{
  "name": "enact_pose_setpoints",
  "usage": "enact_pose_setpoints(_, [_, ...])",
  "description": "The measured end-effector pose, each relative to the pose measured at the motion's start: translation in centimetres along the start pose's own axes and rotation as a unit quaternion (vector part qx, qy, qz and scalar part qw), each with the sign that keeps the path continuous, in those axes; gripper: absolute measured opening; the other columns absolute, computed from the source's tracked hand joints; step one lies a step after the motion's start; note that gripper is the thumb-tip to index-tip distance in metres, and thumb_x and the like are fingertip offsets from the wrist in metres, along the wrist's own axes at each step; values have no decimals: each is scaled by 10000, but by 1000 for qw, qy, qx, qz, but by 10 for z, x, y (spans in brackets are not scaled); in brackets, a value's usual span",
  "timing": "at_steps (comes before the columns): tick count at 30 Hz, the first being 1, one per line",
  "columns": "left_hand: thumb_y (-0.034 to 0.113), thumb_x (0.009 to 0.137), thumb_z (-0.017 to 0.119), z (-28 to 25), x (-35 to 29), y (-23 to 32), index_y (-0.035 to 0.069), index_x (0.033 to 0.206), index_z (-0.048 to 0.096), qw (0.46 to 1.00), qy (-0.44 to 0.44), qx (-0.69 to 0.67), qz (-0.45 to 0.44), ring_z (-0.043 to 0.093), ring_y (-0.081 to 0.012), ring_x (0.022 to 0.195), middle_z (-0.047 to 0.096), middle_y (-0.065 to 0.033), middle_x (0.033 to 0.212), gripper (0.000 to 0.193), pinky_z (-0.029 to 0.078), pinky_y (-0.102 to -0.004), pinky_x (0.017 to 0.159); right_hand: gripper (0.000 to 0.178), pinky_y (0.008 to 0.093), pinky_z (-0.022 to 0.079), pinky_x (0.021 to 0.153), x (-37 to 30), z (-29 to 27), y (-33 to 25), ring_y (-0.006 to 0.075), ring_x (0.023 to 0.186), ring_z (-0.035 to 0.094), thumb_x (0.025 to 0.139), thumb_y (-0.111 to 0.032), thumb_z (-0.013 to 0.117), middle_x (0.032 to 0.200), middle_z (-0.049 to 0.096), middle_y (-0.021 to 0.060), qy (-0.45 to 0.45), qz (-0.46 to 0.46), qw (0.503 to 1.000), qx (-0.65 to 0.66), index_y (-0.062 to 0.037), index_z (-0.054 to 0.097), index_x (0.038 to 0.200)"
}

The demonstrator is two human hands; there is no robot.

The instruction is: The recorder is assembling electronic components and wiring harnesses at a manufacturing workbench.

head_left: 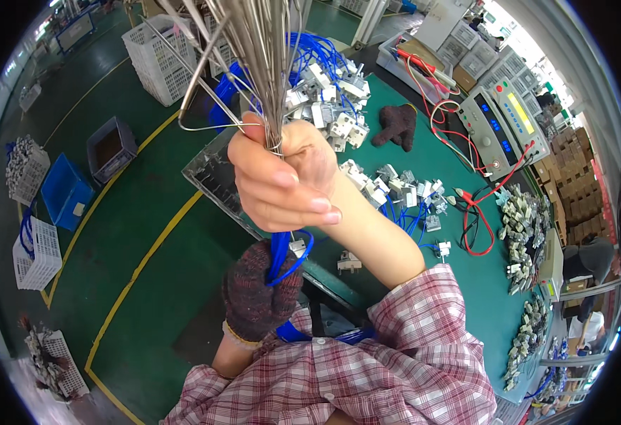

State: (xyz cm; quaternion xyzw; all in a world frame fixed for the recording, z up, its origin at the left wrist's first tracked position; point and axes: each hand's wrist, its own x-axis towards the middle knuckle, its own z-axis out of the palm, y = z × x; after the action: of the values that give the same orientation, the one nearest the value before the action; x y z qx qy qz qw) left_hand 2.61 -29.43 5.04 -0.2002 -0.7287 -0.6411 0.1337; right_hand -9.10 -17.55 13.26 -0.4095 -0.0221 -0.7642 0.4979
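Note:
My bare right hand (286, 177) is raised in the middle, closed round a thick bundle of thin metal rods (261, 64). The rods fan out upward past the top edge, and one bent rod sticks out to the left. Below it, my left hand (262, 290), in a dark knitted glove, is wrapped round a bunch of blue tubes (279, 256) that hangs from under the right fist. A small white-and-metal part (298, 248) shows beside those tubes. More blue tubes with a heap of white-and-metal parts (332, 106) lie on the bench behind my right hand.
The green bench (409, 283) holds another pile of parts (402, 191), a dark glove (395, 127), a bench power supply (498, 131) with red and black leads, and rows of parts (526, 241) at right. A blue bin (66, 191) and white crates (158, 60) stand on the floor at left.

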Motion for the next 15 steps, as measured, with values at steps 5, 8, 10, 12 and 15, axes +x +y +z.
enact_pose_setpoints(5, [107, 818, 676, -12, -5, 4, 14, 1002, 556, 999, 14, 38, 4, 508, -145, 550, 549, -7, 678, 238, 427, -274, 520, 469, 276, 442, 420, 14, 26, 6, 252, 534, 632, 1009, -324, 249, 711, 616, 177, 237, -102, 945, -202, 62, 514, 983])
enact_pose_setpoints(8, [71, 808, 670, -10, -2, 4, -14, 1031, 600, 993, 61, -2, -100, 619, -265, 706, 613, -106, 806, 249, 494, -335, 632, 442, 354, 546, 670, 11, 33, 4, 310, 750, 664, 1005, -351, 304, 818, 628, 183, 445, -148, 824, -319, 37, 503, 1073])
enact_pose_setpoints(10, [71, 808, 675, -7, 6, 5, -16, 1049, 588, 994, 91, 55, -18, 618, -255, 705, 613, -104, 820, 271, 495, -333, 637, 416, 354, 549, 705, 13, 33, 12, 308, 792, 666, 1003, -341, 329, 842, 631, 179, 518, -163, 751, -376, 30, 503, 1077])
enact_pose_setpoints(12, [70, 808, 680, -4, 8, 3, -18, 1067, 576, 985, 118, 108, 65, 617, -245, 705, 613, -103, 835, 293, 497, -332, 642, 318, 336, 536, 753, 9, 31, 18, 282, 834, 663, 991, -232, 410, 971, 622, 176, 554, -199, 687, -426, 32, 453, 1164])
enact_pose_setpoints(15, [84, 804, 693, -4, 6, -1, -15, 1103, 558, 987, 103, 114, 37, 620, -233, 713, 613, -103, 863, 343, 502, -327, 655, 348, 328, 519, 784, -2, 28, 30, 261, 927, 642, 959, -111, 472, 1097, 580, 186, 543, -211, 558, -591, 33, 367, 1259])
